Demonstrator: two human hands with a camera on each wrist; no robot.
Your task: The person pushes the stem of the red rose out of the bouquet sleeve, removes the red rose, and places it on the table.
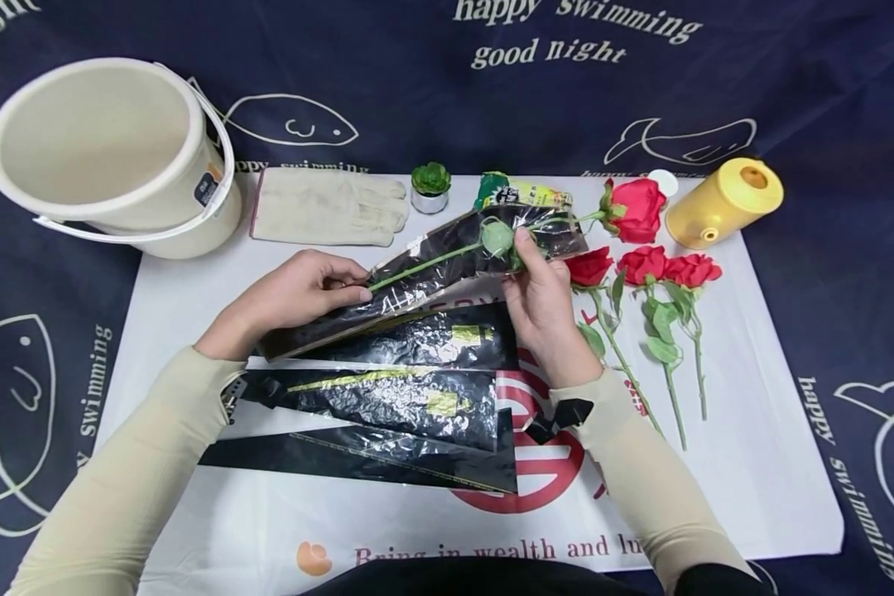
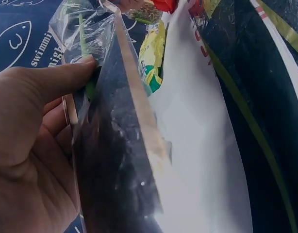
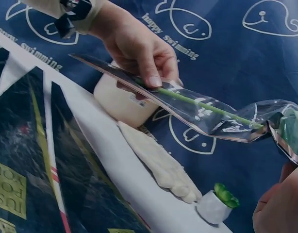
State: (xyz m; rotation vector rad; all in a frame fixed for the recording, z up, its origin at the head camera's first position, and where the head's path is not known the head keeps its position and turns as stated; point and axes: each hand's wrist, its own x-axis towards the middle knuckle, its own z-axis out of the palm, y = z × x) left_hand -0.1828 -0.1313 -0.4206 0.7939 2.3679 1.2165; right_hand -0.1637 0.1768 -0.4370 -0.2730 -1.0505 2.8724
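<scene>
Both hands hold a black flower sleeve [image 1: 417, 290] with a clear film front, raised aslant above the table. A red rose [image 1: 633, 211] lies in it, its bloom out past the wide end and its green stem [image 3: 207, 107] under the film. My left hand [image 1: 298, 290] pinches the sleeve and the stem's lower end between thumb and fingers, the thumb on the film [image 2: 86, 65]. Near the wide end, my right hand [image 1: 540, 310] grips the sleeve, thumb on top beside a green leaf [image 1: 497, 237]. The film hides part of the right fingers.
Several black sleeves [image 1: 402, 406] lie nearer me. Three red roses [image 1: 644, 265] lie to the right. Along the back stand a white bucket [image 1: 216, 207], gloves [image 1: 320, 207], a small potted succulent [image 1: 430, 186], a green-yellow packet [image 1: 529, 194] and a yellow container [image 1: 723, 203].
</scene>
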